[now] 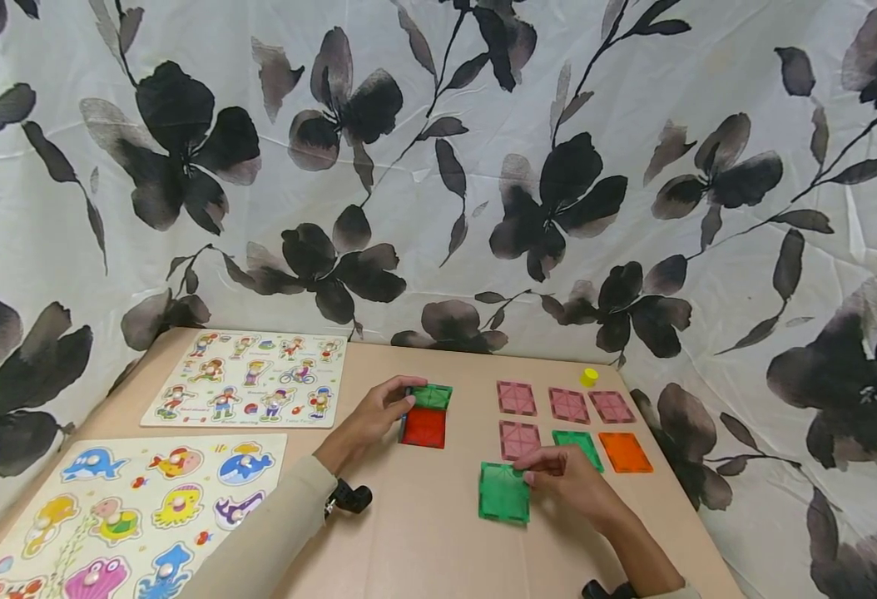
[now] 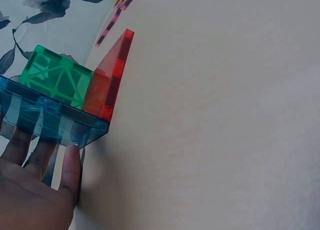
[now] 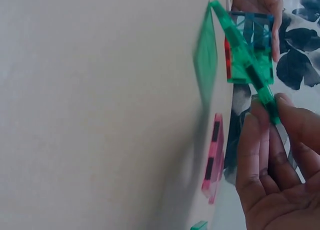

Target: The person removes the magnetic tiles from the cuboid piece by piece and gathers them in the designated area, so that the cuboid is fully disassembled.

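My left hand [image 1: 367,420] grips a small build of see-through magnetic tiles at its left side. Its blue tiles [image 2: 55,113] lie against my fingers and thumb in the left wrist view. A red tile [image 1: 424,428] forms the build's near side, and a green tile [image 1: 433,396] adjoins it farther back. Nearer and to the right, my right hand [image 1: 569,482] pinches a loose green square tile [image 1: 503,492] by its upper right corner. The right wrist view shows that green tile [image 3: 245,60] nearly edge-on between thumb and fingertips.
Several pink tiles [image 1: 517,398] lie at the right, with another green tile [image 1: 579,449] and an orange tile [image 1: 626,452]. A yellow cylinder [image 1: 589,378] stands behind them. Two picture boards, one of children [image 1: 214,408] and one of sea animals [image 1: 146,466], occupy the left side.
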### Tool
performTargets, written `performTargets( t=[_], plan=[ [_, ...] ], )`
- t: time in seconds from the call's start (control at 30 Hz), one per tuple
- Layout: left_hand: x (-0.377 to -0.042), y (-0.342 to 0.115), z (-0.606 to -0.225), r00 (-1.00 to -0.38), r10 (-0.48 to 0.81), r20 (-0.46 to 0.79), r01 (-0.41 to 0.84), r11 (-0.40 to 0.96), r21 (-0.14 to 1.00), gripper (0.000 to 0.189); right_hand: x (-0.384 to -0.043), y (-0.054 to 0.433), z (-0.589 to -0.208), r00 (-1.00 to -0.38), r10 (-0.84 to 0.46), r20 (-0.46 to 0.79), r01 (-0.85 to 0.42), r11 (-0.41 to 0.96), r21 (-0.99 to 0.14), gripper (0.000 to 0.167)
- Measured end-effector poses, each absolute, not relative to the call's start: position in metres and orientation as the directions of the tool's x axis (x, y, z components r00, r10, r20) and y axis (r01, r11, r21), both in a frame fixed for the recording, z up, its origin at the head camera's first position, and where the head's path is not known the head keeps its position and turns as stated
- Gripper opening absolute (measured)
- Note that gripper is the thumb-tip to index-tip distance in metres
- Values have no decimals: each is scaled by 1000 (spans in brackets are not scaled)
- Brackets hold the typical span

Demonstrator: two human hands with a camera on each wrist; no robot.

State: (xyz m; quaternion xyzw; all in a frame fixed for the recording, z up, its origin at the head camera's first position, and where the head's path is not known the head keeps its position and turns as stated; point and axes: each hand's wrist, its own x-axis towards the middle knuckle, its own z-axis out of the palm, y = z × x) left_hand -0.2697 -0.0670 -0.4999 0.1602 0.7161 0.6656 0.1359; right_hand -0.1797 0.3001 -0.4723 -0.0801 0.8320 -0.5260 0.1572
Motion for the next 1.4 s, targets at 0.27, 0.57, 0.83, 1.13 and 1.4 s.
performTargets(
  t=[0.27,0.57,0.83,1.13,1.4],
  plan=[
    [-269,-69,-502,-910,414,30,62,65,996,40,-185,305,-484,-926,-326,-189,14,471,-882,16],
    [-268,-68,-499,-910,414,34,65,61,996,40,-187,304,-482,-959,-233,-163,-12,605,-796,13],
    [-270,-67,-500,-914,405,25,56,66,996,39,-194,290,-474,-977,-196,-86,-59,634,-771,17],
    [-269,-67,-500,-919,395,18,57,87,995,37,-211,258,-467,-956,-293,-21,-173,620,-765,17],
    [-269,-68,-500,-914,404,36,80,93,992,38,-225,230,-462,-953,-303,0,-188,591,-785,18]
  ],
)
